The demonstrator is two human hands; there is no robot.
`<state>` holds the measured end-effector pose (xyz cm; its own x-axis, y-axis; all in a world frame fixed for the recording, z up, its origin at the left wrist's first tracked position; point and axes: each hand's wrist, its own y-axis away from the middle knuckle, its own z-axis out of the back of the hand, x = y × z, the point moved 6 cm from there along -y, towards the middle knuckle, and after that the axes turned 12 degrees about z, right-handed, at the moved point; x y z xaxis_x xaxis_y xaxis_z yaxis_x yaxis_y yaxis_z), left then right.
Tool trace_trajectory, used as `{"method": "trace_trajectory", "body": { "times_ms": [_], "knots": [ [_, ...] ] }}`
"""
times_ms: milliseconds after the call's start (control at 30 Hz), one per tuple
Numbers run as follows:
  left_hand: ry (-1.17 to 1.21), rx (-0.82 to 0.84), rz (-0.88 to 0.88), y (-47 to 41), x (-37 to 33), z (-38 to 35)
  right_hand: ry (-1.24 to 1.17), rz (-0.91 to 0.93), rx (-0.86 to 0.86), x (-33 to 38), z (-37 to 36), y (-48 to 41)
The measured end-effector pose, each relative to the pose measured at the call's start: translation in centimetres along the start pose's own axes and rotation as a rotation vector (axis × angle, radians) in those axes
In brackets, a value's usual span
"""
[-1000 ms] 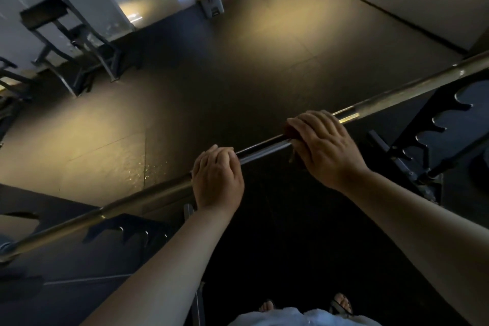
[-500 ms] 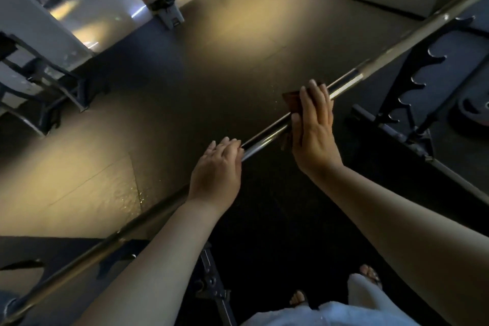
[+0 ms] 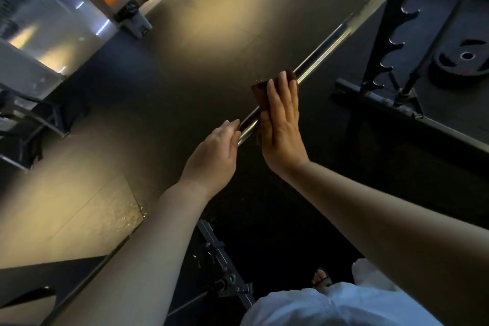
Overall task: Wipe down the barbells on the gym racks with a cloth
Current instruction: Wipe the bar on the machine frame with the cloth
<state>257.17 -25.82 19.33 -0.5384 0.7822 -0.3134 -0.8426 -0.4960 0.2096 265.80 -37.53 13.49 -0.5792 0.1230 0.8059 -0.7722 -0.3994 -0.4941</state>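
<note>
The right hand (image 3: 281,127) has slid the cloth (image 3: 260,94) farther right along the bar (image 3: 322,47); its fingers now lie flat, pressing the cloth on mid-bar. Beside it, the left hand (image 3: 214,148) curls its fingers round the bar.

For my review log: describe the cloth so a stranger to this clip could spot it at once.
Follow the long shiny barbell that crosses the view diagonally. Midway along it the right hand presses flat, fingers straight. The cloth is the small dark reddish-brown patch under those fingers, the only matte thing on the bar.
</note>
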Motion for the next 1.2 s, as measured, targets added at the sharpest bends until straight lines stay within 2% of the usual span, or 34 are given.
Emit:
{"method": "trace_trajectory", "body": {
  "times_ms": [133,267,367,467,533,667,800,900,967,1067,1200],
  "knots": [
    [0.068,0.006,0.02,0.3,1.2,0.2,-0.146,-0.058,-0.106,1.7,-1.8,1.3],
    [0.107,0.026,0.022,1.2,1.9,0.1,-0.275,-0.082,0.011,4.7,-5.3,5.4],
    [0.113,0.072,0.02,1.2,2.0,0.6,-0.178,-0.032,0.064,4.6,-5.4,5.2],
    [0.035,0.026,0.003,1.2,2.4,1.2,0.004,0.044,-0.02,3.1,-3.4,2.7],
    [-0.01,-0.019,0.01,1.3,2.8,1.5,0.0,0.037,-0.082,2.5,-2.8,1.9],
    [0.058,0.033,0.085,1.6,3.3,1.3,-0.146,-0.04,-0.122,3.7,-4.8,3.5],
    [0.098,0.047,0.101,1.9,3.8,1.6,-0.124,0.075,0.04,5.3,-7.5,6.7],
    [0.082,0.032,0.088,2.1,4.1,1.7,0.068,0.203,0.104,4.7,-6.8,6.1],
    [0.071,0.023,0.078,2.3,4.1,1.5,0.115,0.221,0.055,4.4,-5.6,4.3],
    [0.033,-0.018,0.048,2.4,4.2,1.3,0.052,0.11,-0.09,4.7,-5.0,3.0],
    [-0.025,-0.028,-0.011,2.6,4.0,1.1,0.071,0.112,-0.091,5.7,-7.2,5.0]
  ]
}}
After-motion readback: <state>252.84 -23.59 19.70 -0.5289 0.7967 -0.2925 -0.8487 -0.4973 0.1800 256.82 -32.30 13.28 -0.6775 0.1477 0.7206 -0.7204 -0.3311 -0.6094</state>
